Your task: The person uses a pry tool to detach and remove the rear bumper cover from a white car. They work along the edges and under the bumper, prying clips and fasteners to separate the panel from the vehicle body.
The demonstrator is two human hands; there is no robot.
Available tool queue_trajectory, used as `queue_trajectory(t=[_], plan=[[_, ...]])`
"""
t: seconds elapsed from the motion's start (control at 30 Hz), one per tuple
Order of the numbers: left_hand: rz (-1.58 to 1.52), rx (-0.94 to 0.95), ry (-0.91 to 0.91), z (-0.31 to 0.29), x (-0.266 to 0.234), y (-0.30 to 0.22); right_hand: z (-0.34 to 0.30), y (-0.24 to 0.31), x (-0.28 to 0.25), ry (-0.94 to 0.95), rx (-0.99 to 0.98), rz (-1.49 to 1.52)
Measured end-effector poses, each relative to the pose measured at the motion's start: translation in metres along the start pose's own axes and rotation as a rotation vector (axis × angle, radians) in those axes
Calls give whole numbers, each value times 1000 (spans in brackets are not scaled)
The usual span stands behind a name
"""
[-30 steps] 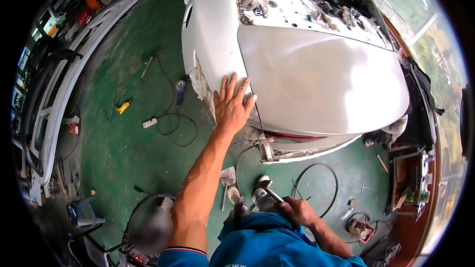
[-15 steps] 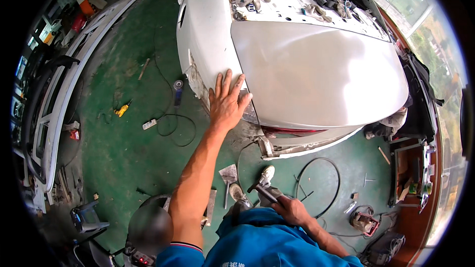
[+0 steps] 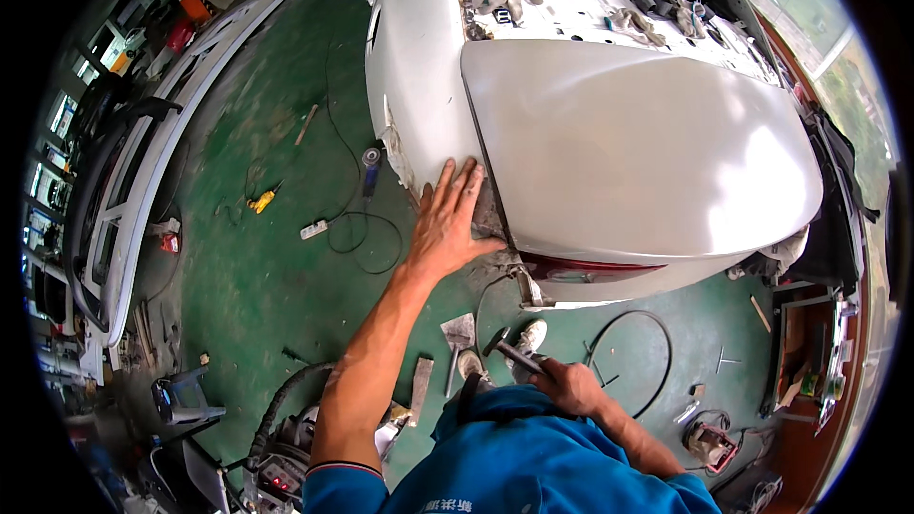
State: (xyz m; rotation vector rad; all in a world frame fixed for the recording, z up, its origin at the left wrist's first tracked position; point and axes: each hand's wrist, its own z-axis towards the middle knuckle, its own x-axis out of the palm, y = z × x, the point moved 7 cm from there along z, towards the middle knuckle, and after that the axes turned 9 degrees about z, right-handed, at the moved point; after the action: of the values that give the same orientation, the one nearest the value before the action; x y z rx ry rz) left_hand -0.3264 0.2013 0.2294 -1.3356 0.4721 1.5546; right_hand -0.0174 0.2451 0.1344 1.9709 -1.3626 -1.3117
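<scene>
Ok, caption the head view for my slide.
Left hand on a white car at its rear corner, right hand gripping a hammer.

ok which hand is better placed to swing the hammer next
The right hand, I'd say: it grips the hammer by its handle, the head pointing out free. The left hand rests with fingers spread on the rear corner of the white car, no tool showing in it.

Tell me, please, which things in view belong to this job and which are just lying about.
Apparently in use:
hammer, in the right hand
white rear quarter panel, under the left hand

Apparently lying about:
blue angle grinder
yellow power tool
white power strip
</scene>
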Motion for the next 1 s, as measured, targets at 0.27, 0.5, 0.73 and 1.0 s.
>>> queue_trajectory(t=[0.27, 0.5, 0.73, 1.0], plan=[[41, -26, 17, -1, 1, -5, 9, 1, -7, -2, -57, 5], [47, -17, 2, -1, 5, -4, 17, -5, -6, -64, 80, -55], [50, 3, -12, -1, 6, -4, 37, -48, -26, -265, 108, 650], [83, 3, 15, 2, 6, -5, 82, 14, -62, -482, -131, 1024]])
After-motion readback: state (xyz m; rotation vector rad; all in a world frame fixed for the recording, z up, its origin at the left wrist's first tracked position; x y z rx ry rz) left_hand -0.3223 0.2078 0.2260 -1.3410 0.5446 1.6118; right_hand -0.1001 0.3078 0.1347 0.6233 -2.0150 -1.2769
